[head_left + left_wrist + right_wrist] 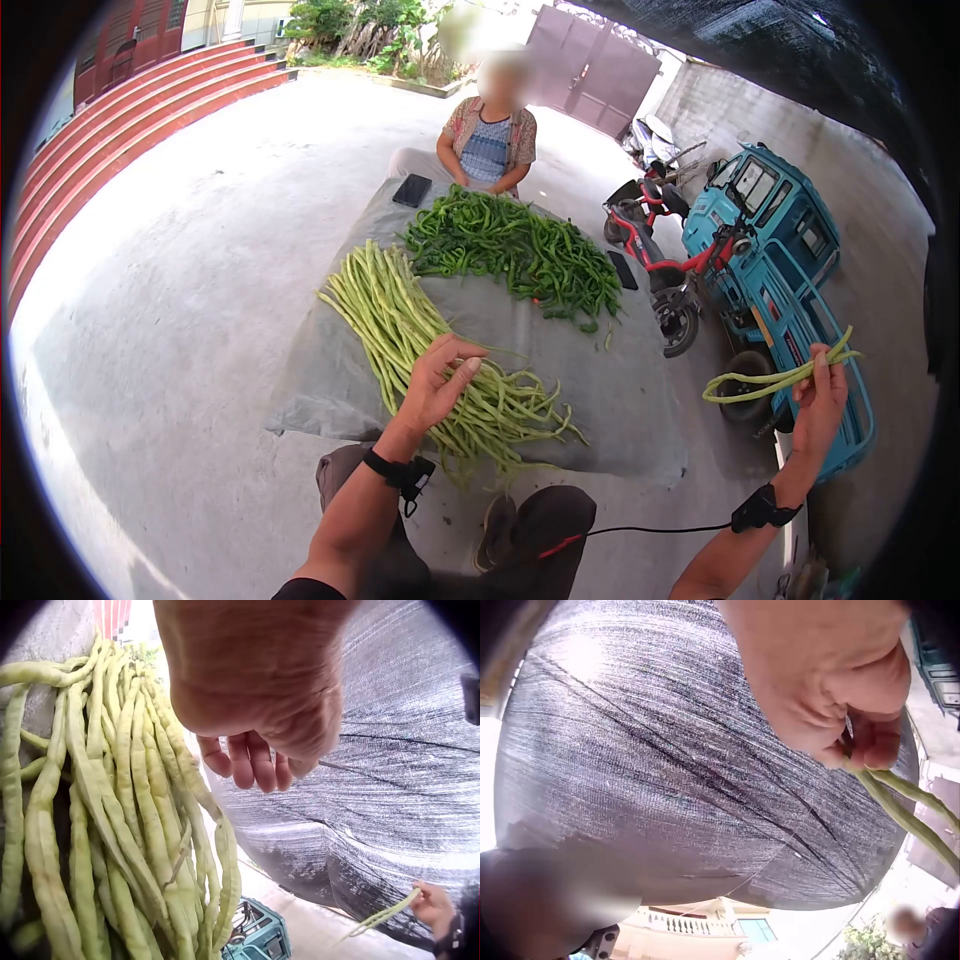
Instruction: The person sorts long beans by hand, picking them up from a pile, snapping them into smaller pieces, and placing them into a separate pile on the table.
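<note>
A big heap of pale green yardlong beans lies along the near left of the covered table. Over these beans hangs my left hand, its fingers loosely bent and nothing held in them. In the left wrist view the beans lie beside the left hand. Raised out to the right past the table, my right hand pinches a few long beans between thumb and fingers. The right wrist view shows these beans sticking out from the fingertips.
Green chili peppers are heaped at the far side, with a phone and another dark phone at the edges. A person sits opposite. A blue three-wheeler and a red scooter stand to the right.
</note>
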{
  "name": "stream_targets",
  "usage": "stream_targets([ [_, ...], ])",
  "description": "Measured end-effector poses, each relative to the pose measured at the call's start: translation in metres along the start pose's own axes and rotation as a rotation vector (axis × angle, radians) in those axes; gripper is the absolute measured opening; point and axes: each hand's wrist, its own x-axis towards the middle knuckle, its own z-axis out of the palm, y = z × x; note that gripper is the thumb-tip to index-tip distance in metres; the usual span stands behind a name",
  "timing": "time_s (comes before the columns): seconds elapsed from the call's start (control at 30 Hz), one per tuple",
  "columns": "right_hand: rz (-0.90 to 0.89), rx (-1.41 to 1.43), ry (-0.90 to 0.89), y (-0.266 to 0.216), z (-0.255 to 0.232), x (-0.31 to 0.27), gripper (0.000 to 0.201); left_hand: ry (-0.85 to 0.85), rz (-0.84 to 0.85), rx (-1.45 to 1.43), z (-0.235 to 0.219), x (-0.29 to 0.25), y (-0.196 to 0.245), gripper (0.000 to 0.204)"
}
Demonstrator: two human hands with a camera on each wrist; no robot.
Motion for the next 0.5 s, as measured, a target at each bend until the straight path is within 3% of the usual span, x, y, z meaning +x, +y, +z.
stream_targets([
  [0.23, 0.233, -0.520, -0.126, 0.037, -0.032, -0.015, 0.016, 0.108, 0.047, 0.115, 0.003, -0.002, -0.013, 0.011],
  [0.5, 0.442, -0.696, -0.185, 0.102, -0.093, -0.021, 0.016, 0.180, -0.108, 0.031, 0.001, -0.004, -0.031, 0.014],
])
